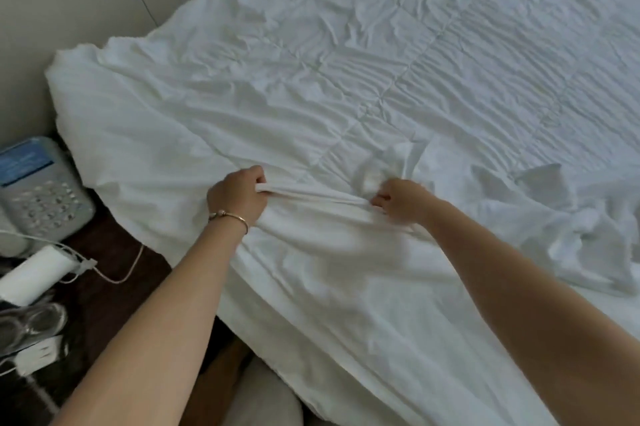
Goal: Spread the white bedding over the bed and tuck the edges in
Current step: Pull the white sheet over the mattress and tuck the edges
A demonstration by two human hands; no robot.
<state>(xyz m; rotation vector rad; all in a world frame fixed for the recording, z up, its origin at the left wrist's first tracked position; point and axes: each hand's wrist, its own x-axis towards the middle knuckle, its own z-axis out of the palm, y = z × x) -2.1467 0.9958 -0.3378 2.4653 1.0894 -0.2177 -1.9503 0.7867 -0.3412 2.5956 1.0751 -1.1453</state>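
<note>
White bedding (346, 79) lay wrinkled across the bed. A fold of it was bunched and stretched taut near the bed's near edge. Its right part lay crumpled.

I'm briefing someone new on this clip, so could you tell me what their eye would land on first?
First, the two bare hands at centre: the left hand and right hand each grip a pulled-up ridge of the white bedding, which lies wrinkled across the bed. Next, the grey telephone on the dark nightstand at the left edge, with a white cable trailing beside it.
</note>
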